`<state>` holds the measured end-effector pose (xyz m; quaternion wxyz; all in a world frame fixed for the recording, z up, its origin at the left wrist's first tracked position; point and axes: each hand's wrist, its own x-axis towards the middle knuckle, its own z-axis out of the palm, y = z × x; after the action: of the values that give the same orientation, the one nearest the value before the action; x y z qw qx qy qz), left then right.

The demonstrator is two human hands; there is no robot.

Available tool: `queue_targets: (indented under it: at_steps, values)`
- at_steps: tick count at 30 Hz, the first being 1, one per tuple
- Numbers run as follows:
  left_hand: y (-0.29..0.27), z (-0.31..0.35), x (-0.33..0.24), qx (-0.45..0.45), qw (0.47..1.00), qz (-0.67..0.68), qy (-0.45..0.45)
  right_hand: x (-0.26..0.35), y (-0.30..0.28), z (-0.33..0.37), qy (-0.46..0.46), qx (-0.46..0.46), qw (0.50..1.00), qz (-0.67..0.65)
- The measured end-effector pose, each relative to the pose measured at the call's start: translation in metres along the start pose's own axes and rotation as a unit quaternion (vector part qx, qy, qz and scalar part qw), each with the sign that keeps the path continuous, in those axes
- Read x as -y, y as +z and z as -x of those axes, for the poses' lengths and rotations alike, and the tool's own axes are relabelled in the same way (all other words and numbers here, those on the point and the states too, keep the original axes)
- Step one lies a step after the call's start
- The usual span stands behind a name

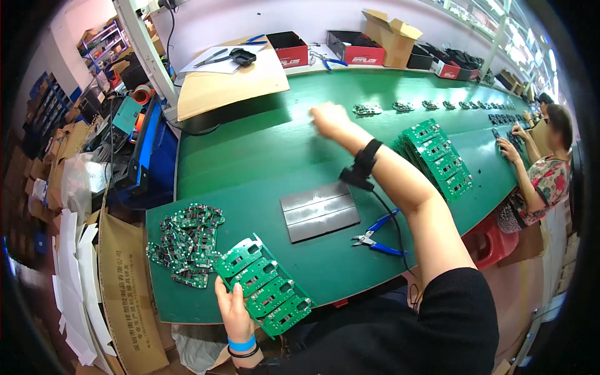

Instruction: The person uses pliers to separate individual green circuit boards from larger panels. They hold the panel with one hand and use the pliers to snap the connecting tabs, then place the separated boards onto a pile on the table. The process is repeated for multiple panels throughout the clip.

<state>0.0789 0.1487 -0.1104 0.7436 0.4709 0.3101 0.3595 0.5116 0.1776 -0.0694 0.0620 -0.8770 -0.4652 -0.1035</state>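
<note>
My left hand is closed on the lower left edge of a green circuit board panel, which is tilted over the table's near edge. Left of the panel lies a heap of small loose circuit boards. My right arm, with a black strap at the wrist, reaches far across the green surface. At its end my right hand is smeared by motion, so whether its fingers hold anything does not show. A grey grooved block and blue-handled cutters lie under that arm.
A stack of green panels stands right of my right arm. Single boards form a row toward the far right, where another person sits. Cardboard with tools and red-black boxes line the back.
</note>
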Motion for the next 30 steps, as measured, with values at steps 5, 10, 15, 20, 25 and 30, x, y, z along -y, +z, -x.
queue_targets:
  at_steps: [5, 10, 15, 20, 25, 30]
  values:
    - [-0.008, 0.001, 0.01, -0.047, 0.998, 0.007, 0.031, 0.137, -0.087, 0.047, -0.213, 0.107, 0.97, -0.057]
    - [-0.008, -0.008, 0.03, 0.001, 0.998, -0.011, 0.068, 0.185, -0.093, 0.053, -0.403, 0.106, 0.887, -0.201]
    - [-0.008, -0.006, 0.026, 0.017, 0.997, 0.021, 0.068, 0.25, -0.054, 0.064, -0.522, 0.076, 0.823, -0.211]
    - [-0.011, -0.008, 0.031, 0.007, 0.998, -0.005, 0.07, 0.298, -0.034, 0.074, -0.614, 0.018, 0.78, -0.12]
    - [-0.01, -0.009, 0.029, 0.013, 0.998, -0.007, 0.06, 0.323, -0.021, 0.077, -0.683, 0.001, 0.729, -0.053]
    - [-0.008, -0.01, 0.031, 0.005, 0.997, -0.031, 0.075, 0.325, -0.032, 0.074, -0.681, -0.006, 0.732, -0.036]
